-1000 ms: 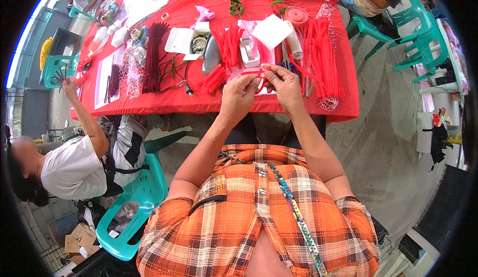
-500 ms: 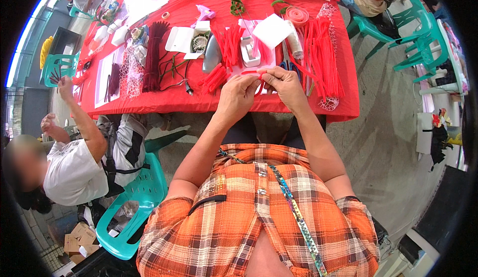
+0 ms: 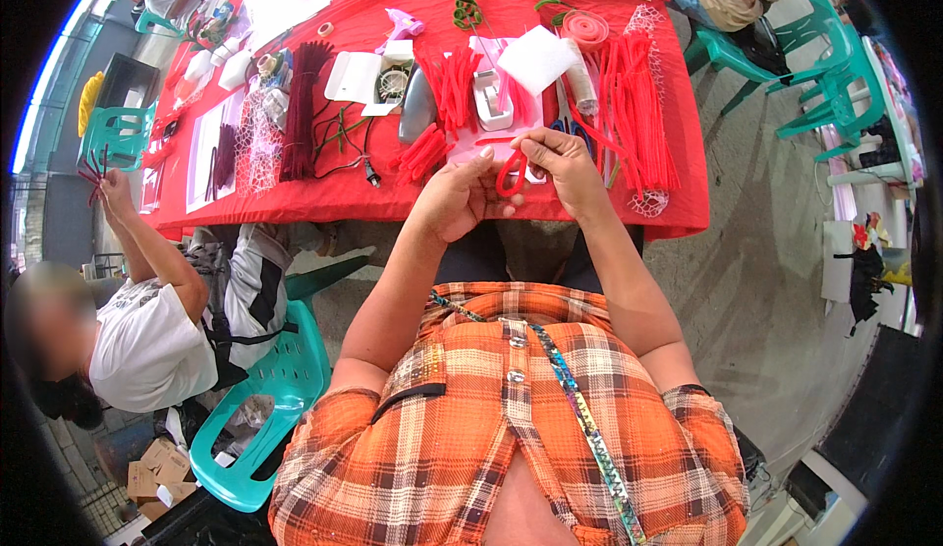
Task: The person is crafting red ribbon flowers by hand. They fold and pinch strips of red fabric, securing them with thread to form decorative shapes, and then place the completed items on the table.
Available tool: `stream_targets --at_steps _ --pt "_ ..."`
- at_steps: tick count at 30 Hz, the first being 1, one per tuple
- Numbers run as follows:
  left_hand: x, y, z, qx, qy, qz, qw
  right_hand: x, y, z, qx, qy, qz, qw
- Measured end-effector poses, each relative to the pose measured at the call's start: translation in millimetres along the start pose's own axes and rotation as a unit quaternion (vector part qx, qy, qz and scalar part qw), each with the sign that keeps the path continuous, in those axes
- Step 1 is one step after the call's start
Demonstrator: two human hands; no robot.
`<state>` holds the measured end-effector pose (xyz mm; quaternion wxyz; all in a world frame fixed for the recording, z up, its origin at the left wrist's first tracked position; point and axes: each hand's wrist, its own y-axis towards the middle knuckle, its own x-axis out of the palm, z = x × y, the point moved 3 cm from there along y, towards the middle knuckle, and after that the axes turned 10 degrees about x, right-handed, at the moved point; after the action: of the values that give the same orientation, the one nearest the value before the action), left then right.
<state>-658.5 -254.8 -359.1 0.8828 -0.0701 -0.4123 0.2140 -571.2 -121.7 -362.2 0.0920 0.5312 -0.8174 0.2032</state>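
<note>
Over the table's near edge, my right hand (image 3: 562, 165) pinches a red fuzzy pipe cleaner (image 3: 512, 175) that is bent into a closed loop. The loop hangs between my two hands. My left hand (image 3: 454, 197) is on the other side of it, fingers apart and thumb raised, seemingly holding nothing; whether a fingertip touches the loop I cannot tell. Short folded red pipe cleaners (image 3: 424, 153) lie just beyond my left hand. Farther in lies a bundle of red pipe cleaners (image 3: 454, 89), beside a white dispenser-like device (image 3: 492, 104). Scissors (image 3: 567, 119) lie past my right hand.
The red-covered table (image 3: 393, 207) also bears long red pipe cleaners (image 3: 637, 104), a dark red bundle (image 3: 306, 114), a white square pad (image 3: 537, 60) and a cord with a plug (image 3: 372, 175). At left, a seated person (image 3: 147, 340) holds dark red stems; a green chair (image 3: 270, 389) stands beside me.
My left hand has let go and opened, moving slightly down and away from the right. The red pipe cleaner now shows as a hanging loop. The person at left has lowered the stems.
</note>
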Motion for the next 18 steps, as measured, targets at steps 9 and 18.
stream_targets --at_steps 9,18 --pt "-12.9 -3.1 -25.0 -0.100 -0.225 -0.118 0.962 3.8 -1.6 8.4 0.033 0.127 -0.058 0.990" --pt "-3.6 -11.1 -13.2 0.176 0.441 0.076 0.877 2.7 8.9 33.5 0.058 0.111 0.016 0.992"
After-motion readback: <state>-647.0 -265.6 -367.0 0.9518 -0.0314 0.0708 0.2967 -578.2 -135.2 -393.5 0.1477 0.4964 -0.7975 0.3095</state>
